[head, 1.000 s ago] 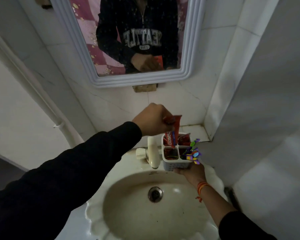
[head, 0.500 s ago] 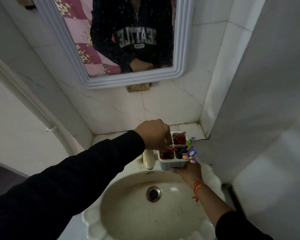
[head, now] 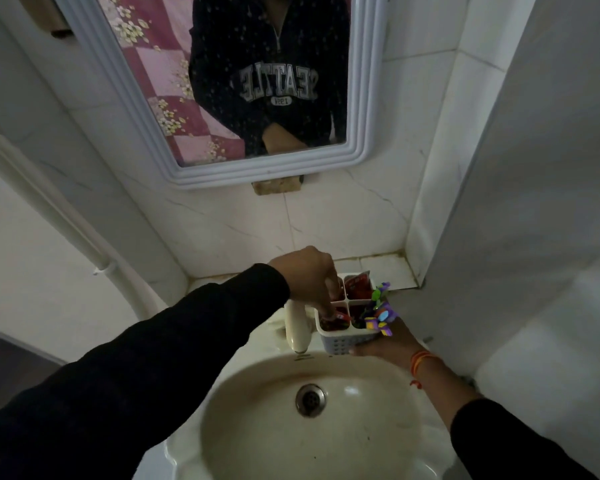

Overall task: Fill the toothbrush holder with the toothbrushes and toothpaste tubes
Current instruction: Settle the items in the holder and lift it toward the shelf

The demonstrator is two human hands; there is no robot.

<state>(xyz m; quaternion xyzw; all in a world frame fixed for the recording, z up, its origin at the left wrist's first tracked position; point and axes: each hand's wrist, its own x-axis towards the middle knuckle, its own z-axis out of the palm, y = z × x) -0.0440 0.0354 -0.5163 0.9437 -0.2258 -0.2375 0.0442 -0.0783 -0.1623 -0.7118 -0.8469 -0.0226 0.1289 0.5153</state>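
A white toothbrush holder [head: 347,342] with four compartments is held over the back rim of the sink. My right hand [head: 387,346] grips it from below and from the right. Red toothpaste tubes [head: 358,287] stand in its far compartments, and another red tube [head: 336,317] lies low in the near left one. Colourful toothbrushes [head: 378,315] stick out of the near right compartment. My left hand [head: 307,273] reaches down from the left, its fingertips inside the near left compartment, on the red tube there.
A cream sink [head: 243,420] with a metal drain [head: 310,399] lies below the holder. A cream tap [head: 297,327] stands just left of the holder. A white-framed mirror [head: 355,109] hangs above. A tiled ledge [head: 381,268] and a wall close in on the right.
My left hand has come down with the red tube, which stood tall above the holder a second ago and now sits low in the near left compartment. The camera tilted up slightly.
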